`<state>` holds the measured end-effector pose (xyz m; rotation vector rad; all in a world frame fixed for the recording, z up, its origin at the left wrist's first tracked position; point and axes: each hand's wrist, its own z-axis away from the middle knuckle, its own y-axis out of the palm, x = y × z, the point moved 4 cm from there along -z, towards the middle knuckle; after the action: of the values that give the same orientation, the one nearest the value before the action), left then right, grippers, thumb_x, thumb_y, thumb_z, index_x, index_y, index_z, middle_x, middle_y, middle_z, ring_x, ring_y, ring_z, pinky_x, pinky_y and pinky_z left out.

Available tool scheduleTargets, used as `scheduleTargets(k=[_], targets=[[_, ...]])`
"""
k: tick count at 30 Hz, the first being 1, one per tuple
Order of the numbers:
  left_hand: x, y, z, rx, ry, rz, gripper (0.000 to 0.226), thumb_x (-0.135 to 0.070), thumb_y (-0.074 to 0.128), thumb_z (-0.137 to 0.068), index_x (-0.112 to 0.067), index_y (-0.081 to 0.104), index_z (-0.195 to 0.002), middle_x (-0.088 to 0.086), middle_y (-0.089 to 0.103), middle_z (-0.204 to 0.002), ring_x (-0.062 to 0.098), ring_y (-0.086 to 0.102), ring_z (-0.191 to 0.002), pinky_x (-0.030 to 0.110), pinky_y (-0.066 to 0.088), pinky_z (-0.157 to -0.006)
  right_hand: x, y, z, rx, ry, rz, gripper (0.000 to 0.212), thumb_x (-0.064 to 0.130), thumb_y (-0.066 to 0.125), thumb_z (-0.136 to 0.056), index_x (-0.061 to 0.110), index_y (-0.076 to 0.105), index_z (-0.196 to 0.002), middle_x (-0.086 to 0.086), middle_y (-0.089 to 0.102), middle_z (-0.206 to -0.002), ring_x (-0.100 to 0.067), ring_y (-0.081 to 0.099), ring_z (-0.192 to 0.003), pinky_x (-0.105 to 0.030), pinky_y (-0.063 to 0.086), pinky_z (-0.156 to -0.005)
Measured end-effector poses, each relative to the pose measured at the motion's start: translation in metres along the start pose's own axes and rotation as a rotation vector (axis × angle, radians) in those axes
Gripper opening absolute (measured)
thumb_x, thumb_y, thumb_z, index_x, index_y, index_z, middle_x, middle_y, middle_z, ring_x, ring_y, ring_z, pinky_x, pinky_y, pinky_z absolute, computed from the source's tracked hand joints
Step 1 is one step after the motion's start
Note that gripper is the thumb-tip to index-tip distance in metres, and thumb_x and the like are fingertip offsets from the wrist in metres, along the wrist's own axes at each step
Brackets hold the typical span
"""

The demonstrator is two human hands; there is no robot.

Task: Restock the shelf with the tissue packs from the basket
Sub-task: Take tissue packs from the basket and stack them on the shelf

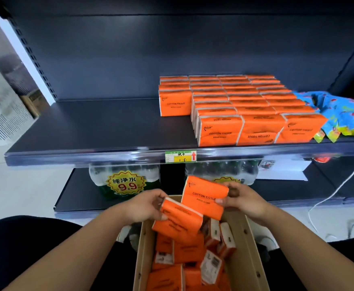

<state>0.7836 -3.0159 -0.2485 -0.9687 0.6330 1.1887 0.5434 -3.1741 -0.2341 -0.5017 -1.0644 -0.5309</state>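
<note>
The left hand [148, 206] pinches an orange tissue pack [178, 219]; the right hand [243, 200] grips a second pack [203, 198] — both just over the cardboard basket [249, 248] of jumbled packs [184, 253]. The shelf [100, 122] above carries packed rows [234, 106] — right side.

Two hands work here, the left hand [148, 206] and the right hand [245, 200], and their fingers [163, 217] hold two tissue packs, one each: the left-held pack [178, 219] and the right-held pack [203, 196]. Under the fingers is one cardboard box [249, 248] of loose packs [188, 250], at least ten, too jumbled for an exact count. Beyond and above the fingers, one upper shelf [108, 122] carries stocked packs [251, 106] in four columns: four in the leftmost, roughly seven or eight in each other. Right of those lies one heap of blue snack packets [340, 114], uncountable. One price tag [180, 156] hangs above the fingers. Two water-bottle bundles [125, 181] stand just beyond the fingers on one lower shelf [81, 192].
</note>
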Motion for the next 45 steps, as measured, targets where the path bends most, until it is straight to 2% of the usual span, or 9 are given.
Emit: scheduleTargets(k=[6, 13, 18, 23, 28, 33, 37, 41, 45], targets=[[-0.037, -0.024, 0.021, -0.055, 0.066, 0.226, 0.036, 0.007, 0.073, -0.078, -0.011, 0.060, -0.108, 0.011, 0.062, -0.118, 0.026, 0.067, -0.103, 0.038, 0.055, -0.090, 0.074, 0.001, 0.011, -0.040, -0.221, 0.028, 0.043, 0.001, 0.078, -0.074, 0.007, 0.059, -0.111, -0.007, 0.070, -0.102, -0.015, 0.068, -0.095, -0.021, 0.054, -0.071], [-0.075, -0.055, 0.033, -0.138, 0.177, 0.360, 0.048, 0.006, 0.075, -0.075, -0.005, 0.055, -0.117, 0.015, 0.064, -0.115, 0.029, 0.066, -0.108, 0.042, 0.054, -0.093, 0.150, 0.003, 0.012, -0.060, -0.418, 0.038, 0.042, -0.005, 0.076, -0.074, 0.014, 0.060, -0.108, -0.007, 0.070, -0.103, -0.019, 0.068, -0.098, -0.030, 0.058, -0.078], [-0.104, -0.084, 0.042, -0.147, 0.288, 0.401, 0.076, -0.017, 0.093, -0.052, -0.005, 0.057, -0.117, 0.009, 0.069, -0.109, 0.029, 0.067, -0.105, 0.039, 0.057, -0.085, 0.203, 0.014, 0.005, -0.052, -0.566, 0.161, 0.049, -0.008, 0.073, -0.077, 0.016, 0.057, -0.117, -0.010, 0.065, -0.109, -0.019, 0.063, -0.099, -0.038, 0.056, -0.088], [-0.137, -0.123, 0.040, -0.273, 0.338, 0.311, 0.045, 0.009, 0.069, -0.077, -0.003, 0.055, -0.118, 0.012, 0.065, -0.115, 0.028, 0.068, -0.106, 0.036, 0.058, -0.086, 0.256, 0.019, -0.013, -0.125, -0.719, 0.399, 0.045, -0.007, 0.076, -0.075, 0.019, 0.059, -0.107, 0.003, 0.062, -0.103, -0.015, 0.059, -0.098, -0.033, 0.049, -0.092], [-0.142, -0.148, 0.022, -0.417, 0.370, 0.173, 0.036, 0.008, 0.072, -0.078, -0.014, 0.060, -0.104, -0.003, 0.070, -0.096, 0.014, 0.071, -0.093, 0.032, 0.057, -0.084, 0.280, 0.022, -0.052, -0.217, -0.648, 0.664, 0.039, 0.002, 0.073, -0.081, 0.013, 0.056, -0.114, 0.002, 0.059, -0.105, -0.013, 0.055, -0.094, -0.020, 0.040, -0.078], [-0.129, -0.166, 0.001, -0.442, 0.341, 0.174, 0.037, 0.006, 0.073, -0.079, -0.012, 0.059, -0.108, 0.007, 0.068, -0.108, 0.020, 0.070, -0.099, 0.033, 0.056, -0.085, 0.282, 0.016, -0.097, -0.312, -0.489, 0.900, 0.048, 0.014, 0.069, -0.087, 0.015, 0.048, -0.130, -0.008, 0.057, -0.124, -0.023, 0.055, -0.110, -0.024, 0.041, -0.087], [-0.124, -0.170, -0.015, -0.440, 0.333, 0.199, 0.037, 0.005, 0.074, -0.079, -0.012, 0.059, -0.108, 0.008, 0.067, -0.110, 0.019, 0.070, -0.099, 0.036, 0.056, -0.088, 0.277, 0.019, -0.122, -0.280, -0.411, 1.028, 0.047, 0.017, 0.068, -0.089, 0.021, 0.047, -0.131, -0.007, 0.058, -0.124, -0.024, 0.055, -0.111, -0.022, 0.038, -0.082], [-0.123, -0.168, -0.029, -0.420, 0.339, 0.208, 0.039, 0.005, 0.073, -0.079, -0.010, 0.058, -0.111, 0.009, 0.066, -0.112, 0.018, 0.070, -0.099, 0.034, 0.057, -0.087, 0.271, 0.021, -0.140, -0.345, -0.381, 1.180, 0.044, 0.031, 0.066, -0.089, 0.034, 0.046, -0.129, 0.000, 0.055, -0.132, -0.029, 0.038, -0.126, -0.039, 0.030, -0.101], [-0.123, -0.168, -0.038, -0.394, 0.344, 0.262, 0.039, 0.006, 0.073, -0.079, -0.012, 0.059, -0.110, 0.009, 0.065, -0.111, 0.017, 0.070, -0.097, 0.033, 0.057, -0.086, 0.267, 0.021, -0.149, -0.424, -0.310, 1.374, 0.048, 0.046, 0.066, -0.085, 0.039, 0.050, -0.129, -0.003, 0.035, -0.143, -0.032, 0.020, -0.134, -0.050, 0.019, -0.107]])
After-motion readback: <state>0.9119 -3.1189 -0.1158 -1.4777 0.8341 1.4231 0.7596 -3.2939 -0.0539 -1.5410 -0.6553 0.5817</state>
